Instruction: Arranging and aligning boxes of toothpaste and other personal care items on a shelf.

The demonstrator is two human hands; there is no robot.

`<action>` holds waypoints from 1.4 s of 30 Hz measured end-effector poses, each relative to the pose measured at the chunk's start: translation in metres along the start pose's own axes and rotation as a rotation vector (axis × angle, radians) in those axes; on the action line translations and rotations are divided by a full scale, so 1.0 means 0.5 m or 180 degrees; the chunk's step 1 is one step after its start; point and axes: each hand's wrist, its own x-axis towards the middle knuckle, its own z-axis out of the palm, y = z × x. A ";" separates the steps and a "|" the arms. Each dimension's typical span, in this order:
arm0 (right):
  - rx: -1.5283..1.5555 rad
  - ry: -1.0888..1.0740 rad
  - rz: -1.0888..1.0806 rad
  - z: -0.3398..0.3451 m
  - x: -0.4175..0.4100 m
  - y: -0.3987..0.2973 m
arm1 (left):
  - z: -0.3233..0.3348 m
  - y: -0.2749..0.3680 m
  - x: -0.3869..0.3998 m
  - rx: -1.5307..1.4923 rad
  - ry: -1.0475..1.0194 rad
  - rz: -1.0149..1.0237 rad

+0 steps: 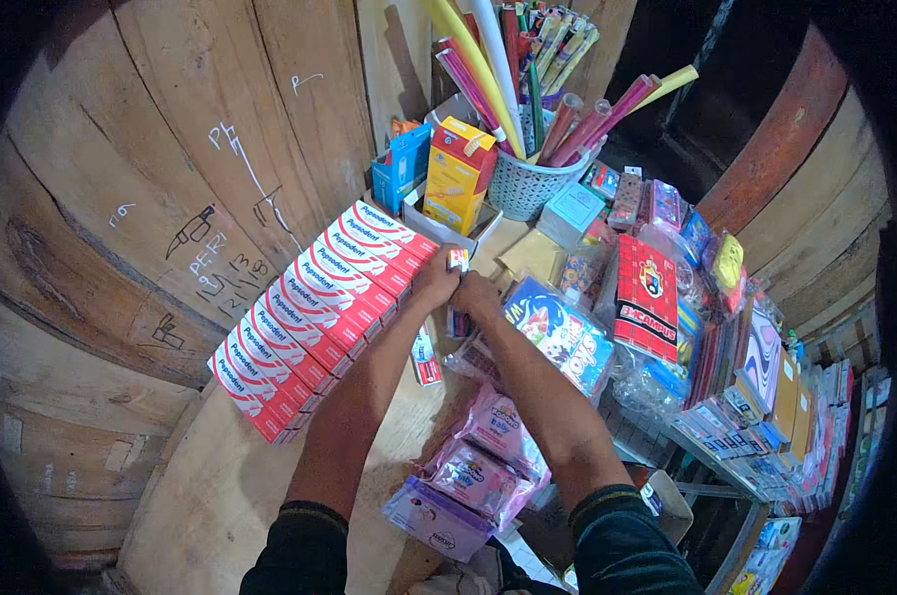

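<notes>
My left hand point(435, 281) and my right hand point(479, 295) meet in front of the open white carton. Between them is a small box point(458, 259), its end poking up from my left hand; my right fingers touch its lower part. Just left of my hands stand stacked rows of red and white Pepsodent toothpaste boxes point(307, 312). A single toothpaste box point(425, 357) lies on the wooden table point(195, 498) below my left forearm. Some small dark packs point(459, 324) sit under my right hand, partly hidden by it.
Behind are a yellow box point(459, 175), a blue box point(401, 167) and a plastic basket point(534, 186) with wrapping rolls. Pink packs of baby wipes point(478, 480) lie near me. Plastic-wrapped goods point(560, 327) and stacked books point(768, 394) crowd the right; a plank wall point(158, 111) bounds the left.
</notes>
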 end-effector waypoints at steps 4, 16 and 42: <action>-0.0144 0.0135 0.0162 0.039 0.017 0.048 | 0.042 0.001 0.020 -0.0054 -0.0939 -0.0092; -0.0805 -0.0821 -0.0207 -0.140 0.041 0.033 | 0.100 -0.025 -0.037 0.0820 -0.0807 -0.0023; -0.2288 -0.1008 -0.1509 0.106 -0.051 -0.027 | -0.016 -0.021 -0.353 0.1114 0.0105 -0.0538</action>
